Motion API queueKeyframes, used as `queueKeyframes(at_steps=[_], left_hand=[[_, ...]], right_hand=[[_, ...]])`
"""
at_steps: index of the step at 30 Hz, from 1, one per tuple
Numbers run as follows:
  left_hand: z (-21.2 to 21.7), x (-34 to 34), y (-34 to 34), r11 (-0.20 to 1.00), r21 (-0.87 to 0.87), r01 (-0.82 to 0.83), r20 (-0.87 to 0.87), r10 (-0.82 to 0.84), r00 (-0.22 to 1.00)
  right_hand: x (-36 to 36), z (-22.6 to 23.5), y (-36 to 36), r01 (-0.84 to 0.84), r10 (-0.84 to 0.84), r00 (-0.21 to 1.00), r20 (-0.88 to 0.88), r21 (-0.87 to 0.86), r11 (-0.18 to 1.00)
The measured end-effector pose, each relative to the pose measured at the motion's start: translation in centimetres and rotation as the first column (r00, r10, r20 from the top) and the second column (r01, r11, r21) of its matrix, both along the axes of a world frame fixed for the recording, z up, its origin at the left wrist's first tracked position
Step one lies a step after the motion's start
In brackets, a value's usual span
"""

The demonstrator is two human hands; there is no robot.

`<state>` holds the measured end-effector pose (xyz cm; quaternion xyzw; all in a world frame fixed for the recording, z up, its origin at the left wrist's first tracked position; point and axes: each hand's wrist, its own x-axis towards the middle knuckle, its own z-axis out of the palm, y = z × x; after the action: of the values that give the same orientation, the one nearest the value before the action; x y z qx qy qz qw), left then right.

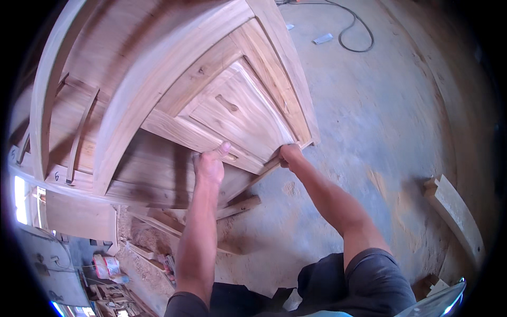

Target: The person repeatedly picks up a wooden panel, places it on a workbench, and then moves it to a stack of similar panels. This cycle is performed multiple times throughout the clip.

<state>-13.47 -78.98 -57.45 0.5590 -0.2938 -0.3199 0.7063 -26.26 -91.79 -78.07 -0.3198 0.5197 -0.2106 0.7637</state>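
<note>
A pale wooden cabinet door (237, 108) with a raised middle panel sits tilted in the opening of a large unpainted wooden cabinet (128, 87). My left hand (209, 165) is closed round the door's near edge, its thumb lying on the face and its fingers hidden behind. At the door's corner, beside the cabinet's outer rail, my right hand (290, 156) is curled round the edge; its fingertips are out of sight. Between the door edge and the frame shows a dark gap into the cabinet's inside (153, 158).
Wood offcuts (240, 206) and shavings lie under the cabinet. A curved timber piece (455, 216) rests on the concrete floor (359, 121) at right, and a black cable (364, 45) lies at the far side. A red-and-white container (107, 267) stands at lower left.
</note>
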Motion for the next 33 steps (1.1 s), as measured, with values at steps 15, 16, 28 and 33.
queueKeyframes(at_steps=[15, 16, 28, 33], left_hand=[[2.3, 0.1, 0.6, 0.996, -0.084, -0.042, 0.137, 0.054, 0.989], [3.1, 0.6, 0.5, 0.992, -0.109, -0.063, 0.134, 0.078, 0.988], [8.9, -2.0, -1.8, 0.948, -0.237, -0.212, 0.152, 0.251, 0.956], [9.0, -3.0, -2.6, 0.92, -0.306, -0.247, 0.155, 0.304, 0.94]], right_hand=[[2.4, -2.7, 3.6, 0.133, -0.134, 0.987, 0.086, 0.02, 0.991], [2.3, -3.1, 3.3, 0.123, -0.124, 0.99, 0.065, 0.017, 0.992], [4.3, -1.2, 7.1, -0.068, 0.039, 0.984, 0.172, 0.168, 0.983], [4.6, -2.9, 7.1, -0.082, 0.021, 0.959, 0.282, 0.206, 0.975]])
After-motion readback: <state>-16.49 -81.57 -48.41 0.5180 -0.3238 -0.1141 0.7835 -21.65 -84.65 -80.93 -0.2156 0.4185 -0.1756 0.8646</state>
